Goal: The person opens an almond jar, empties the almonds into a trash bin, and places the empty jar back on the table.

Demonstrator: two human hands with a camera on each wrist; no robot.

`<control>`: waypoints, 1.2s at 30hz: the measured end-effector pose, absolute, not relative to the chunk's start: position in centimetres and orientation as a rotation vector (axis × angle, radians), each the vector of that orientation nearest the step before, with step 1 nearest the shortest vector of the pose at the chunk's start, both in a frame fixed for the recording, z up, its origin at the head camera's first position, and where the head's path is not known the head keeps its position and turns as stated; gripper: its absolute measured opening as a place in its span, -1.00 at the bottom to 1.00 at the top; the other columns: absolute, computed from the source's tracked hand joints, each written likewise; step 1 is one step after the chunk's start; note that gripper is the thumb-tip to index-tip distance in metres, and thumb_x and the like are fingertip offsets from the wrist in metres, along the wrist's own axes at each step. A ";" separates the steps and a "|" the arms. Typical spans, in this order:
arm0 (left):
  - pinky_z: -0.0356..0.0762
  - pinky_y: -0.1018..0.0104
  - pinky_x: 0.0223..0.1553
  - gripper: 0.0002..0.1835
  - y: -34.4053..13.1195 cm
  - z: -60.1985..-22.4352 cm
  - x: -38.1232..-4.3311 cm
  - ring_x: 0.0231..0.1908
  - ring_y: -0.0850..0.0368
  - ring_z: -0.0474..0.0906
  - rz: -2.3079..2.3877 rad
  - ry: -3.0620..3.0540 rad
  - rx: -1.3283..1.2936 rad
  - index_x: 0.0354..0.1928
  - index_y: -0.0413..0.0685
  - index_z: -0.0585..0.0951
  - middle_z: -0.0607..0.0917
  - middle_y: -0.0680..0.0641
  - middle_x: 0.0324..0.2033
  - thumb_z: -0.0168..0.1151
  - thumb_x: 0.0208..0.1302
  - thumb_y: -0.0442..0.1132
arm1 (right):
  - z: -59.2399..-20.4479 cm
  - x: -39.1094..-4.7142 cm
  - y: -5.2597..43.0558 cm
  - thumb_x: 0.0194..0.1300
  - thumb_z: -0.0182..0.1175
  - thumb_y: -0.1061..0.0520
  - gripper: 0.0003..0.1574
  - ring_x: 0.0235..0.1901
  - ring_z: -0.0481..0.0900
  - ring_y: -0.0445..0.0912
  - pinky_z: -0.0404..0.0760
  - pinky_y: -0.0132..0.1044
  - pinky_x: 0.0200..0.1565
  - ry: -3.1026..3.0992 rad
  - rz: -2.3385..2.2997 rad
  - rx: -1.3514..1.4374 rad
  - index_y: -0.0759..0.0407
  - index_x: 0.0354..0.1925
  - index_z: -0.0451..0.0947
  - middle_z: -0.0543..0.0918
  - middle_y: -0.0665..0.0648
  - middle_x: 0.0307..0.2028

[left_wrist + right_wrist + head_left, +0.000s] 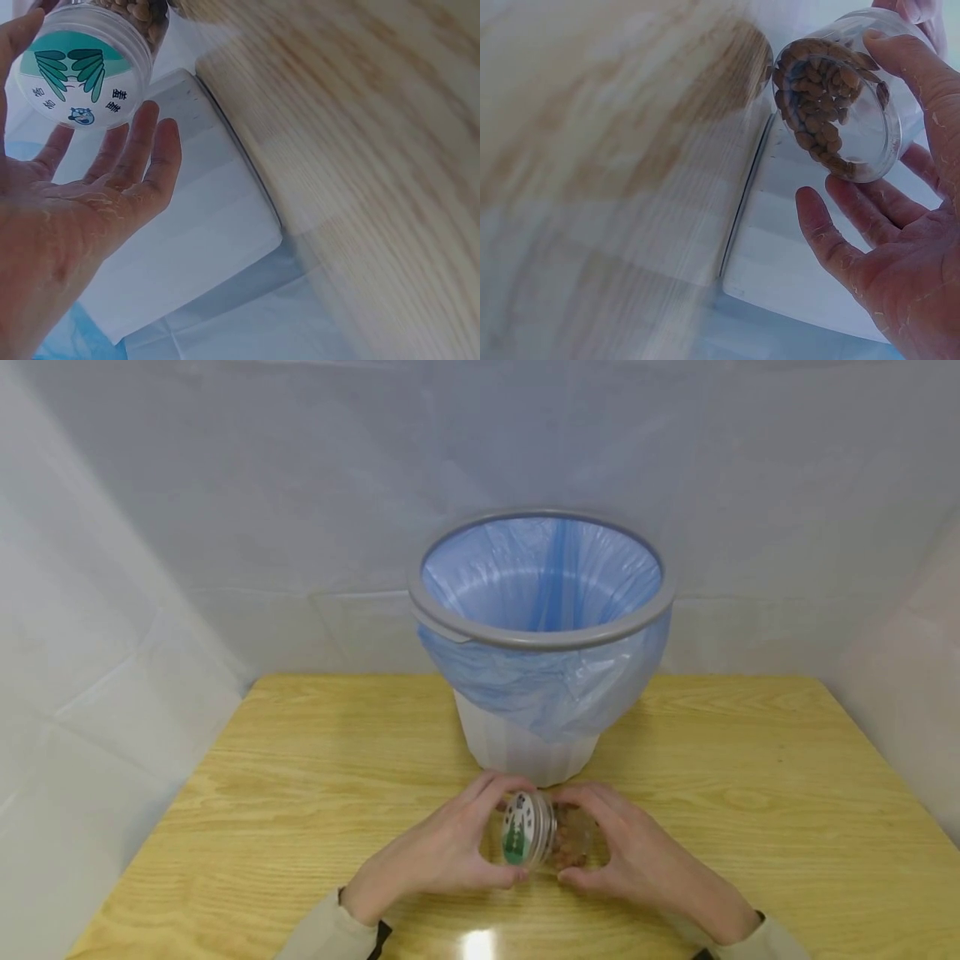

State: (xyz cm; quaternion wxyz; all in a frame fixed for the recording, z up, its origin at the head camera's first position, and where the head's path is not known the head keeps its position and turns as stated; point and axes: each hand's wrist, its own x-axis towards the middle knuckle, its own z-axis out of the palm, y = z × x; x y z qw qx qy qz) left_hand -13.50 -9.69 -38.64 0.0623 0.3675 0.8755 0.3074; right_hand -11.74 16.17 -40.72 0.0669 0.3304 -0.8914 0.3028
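A clear jar (572, 838) of brown almond-like nuts (817, 105) lies on its side between both hands, close over the table, its lid end facing left. My left hand (450, 853) holds the jar at the lid (82, 75), thumb on the near side and fingers on the far side. On that lid is a round white and green label with leaf drawings. My right hand (637, 853) grips the jar's body toward its base, with thumb and fingers on opposite sides. In the right wrist view the nuts show through the clear base, and the outer fingers extend free of the jar.
Just behind the hands stands a white waste bin (525, 752) with a grey rim ring (542, 639) and a blue bag liner (540, 685) folded over its edge. The wood-grain table (315, 777) extends to both sides. Pale sheeting (300, 485) hangs behind and at the sides.
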 end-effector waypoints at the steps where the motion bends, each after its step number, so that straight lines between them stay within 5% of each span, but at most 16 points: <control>1: 0.53 0.28 0.05 -0.11 -9.7 -38.6 -13.5 0.07 0.26 0.42 0.926 2.648 1.100 0.33 0.42 0.12 0.32 0.21 0.14 0.37 -0.03 0.17 | -40.7 -11.8 16.2 -0.11 0.47 -0.18 -0.03 0.11 0.46 -0.26 0.56 -0.22 0.06 -2.689 0.912 0.997 -0.35 0.25 0.23 0.40 -0.32 0.11; 14: 0.54 0.34 -0.08 -0.13 -9.9 -38.4 -13.2 -0.02 0.26 0.48 0.958 2.644 0.945 0.31 0.47 0.13 0.38 0.24 0.08 0.30 -0.05 0.33 | -40.5 -11.8 16.1 -0.14 0.49 -0.17 -0.05 0.11 0.43 -0.32 0.54 -0.25 0.11 -2.696 0.914 0.992 -0.29 0.22 0.28 0.41 -0.32 0.10; 36: 0.53 0.30 0.00 -0.12 -10.1 -38.9 -13.0 0.04 0.26 0.45 0.980 2.642 0.916 0.34 0.28 0.13 0.32 0.22 0.14 0.23 0.01 0.36 | -40.7 -11.7 16.1 -0.17 0.50 -0.12 -0.02 0.12 0.46 -0.24 0.55 -0.19 0.10 -2.649 0.902 1.002 -0.21 0.24 0.30 0.44 -0.24 0.13</control>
